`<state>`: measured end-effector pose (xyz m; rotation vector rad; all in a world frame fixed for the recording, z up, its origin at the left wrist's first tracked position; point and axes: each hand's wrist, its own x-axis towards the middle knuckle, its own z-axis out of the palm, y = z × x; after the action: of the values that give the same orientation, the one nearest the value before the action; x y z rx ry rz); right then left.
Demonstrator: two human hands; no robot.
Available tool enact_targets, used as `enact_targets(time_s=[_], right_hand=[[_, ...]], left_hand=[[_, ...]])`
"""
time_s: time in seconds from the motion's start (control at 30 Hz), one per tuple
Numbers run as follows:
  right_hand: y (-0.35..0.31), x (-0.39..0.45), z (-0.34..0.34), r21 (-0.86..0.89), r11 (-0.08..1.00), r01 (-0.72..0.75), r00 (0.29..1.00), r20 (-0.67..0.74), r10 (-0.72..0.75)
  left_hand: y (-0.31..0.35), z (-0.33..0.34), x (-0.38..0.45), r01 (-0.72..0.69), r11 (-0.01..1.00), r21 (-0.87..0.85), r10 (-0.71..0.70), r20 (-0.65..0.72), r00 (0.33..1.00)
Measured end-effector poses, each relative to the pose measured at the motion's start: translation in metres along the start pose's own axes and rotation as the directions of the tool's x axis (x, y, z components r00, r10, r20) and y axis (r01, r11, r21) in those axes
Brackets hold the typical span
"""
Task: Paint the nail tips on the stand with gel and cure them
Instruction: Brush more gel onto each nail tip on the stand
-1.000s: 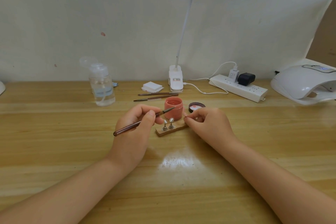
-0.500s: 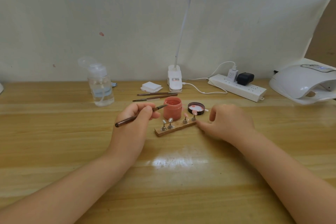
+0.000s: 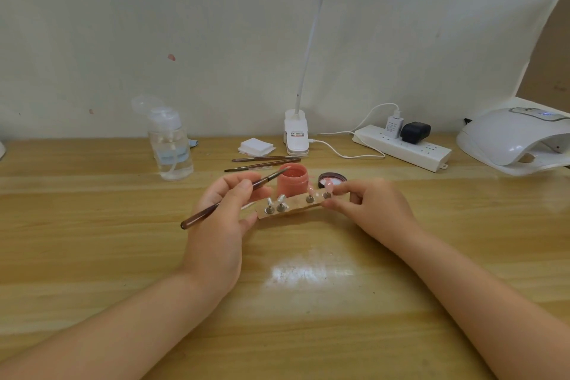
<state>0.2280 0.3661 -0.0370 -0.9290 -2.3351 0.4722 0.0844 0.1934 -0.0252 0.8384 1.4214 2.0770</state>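
A small wooden stand [image 3: 296, 209] with several metal pegs lies mid-table; pink nail tips [image 3: 328, 186] sit on its right-hand pegs. My left hand [image 3: 226, 210] pinches a dark brown brush [image 3: 216, 208], whose bristle end points at the open pink gel jar [image 3: 292, 179] just behind the stand. My right hand [image 3: 374, 205] grips the stand's right end between thumb and fingers. The jar's lid [image 3: 330, 178] lies to the right of the jar.
Two spare brushes [image 3: 265, 162] and white wipes [image 3: 256, 146] lie behind the jar. A clear pump bottle [image 3: 170, 145] stands back left. A clip lamp [image 3: 296, 136], a power strip [image 3: 402, 148] and a white curing lamp [image 3: 518, 140] line the back and right.
My right hand slid from over the stand's middle to its right end and now grips it, uncovering the right-hand pegs. The left hand with the brush shifted slightly.
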Motion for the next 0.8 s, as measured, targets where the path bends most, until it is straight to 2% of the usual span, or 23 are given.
enact_targets(time_s=[0.13,0.33,0.47,0.57,0.8], right_hand=[[-0.011,-0.005,-0.003,0.057,0.988,0.142,0.971,-0.202,-0.128],[-0.021,-0.008,-0.005,0.005,0.977,0.215,0.93,-0.307,-0.203],[-0.024,-0.009,-0.004,-0.01,0.969,0.247,0.933,-0.268,-0.241],[-0.02,-0.008,-0.004,-0.042,0.973,0.228,0.959,-0.164,-0.232],[-0.008,-0.003,0.003,-0.155,0.986,0.064,0.995,0.081,-0.052]], left_hand=[[0.002,-0.003,0.004,-0.035,0.998,-0.045,0.034,-0.025,0.999],[0.009,-0.005,0.01,-0.115,0.991,-0.068,0.114,-0.017,0.993],[0.008,-0.005,0.011,-0.12,0.992,-0.05,0.118,-0.031,0.993],[0.005,-0.005,0.011,-0.089,0.996,-0.006,0.089,-0.031,0.996],[0.002,-0.003,0.008,-0.009,0.998,0.059,0.01,-0.021,1.0]])
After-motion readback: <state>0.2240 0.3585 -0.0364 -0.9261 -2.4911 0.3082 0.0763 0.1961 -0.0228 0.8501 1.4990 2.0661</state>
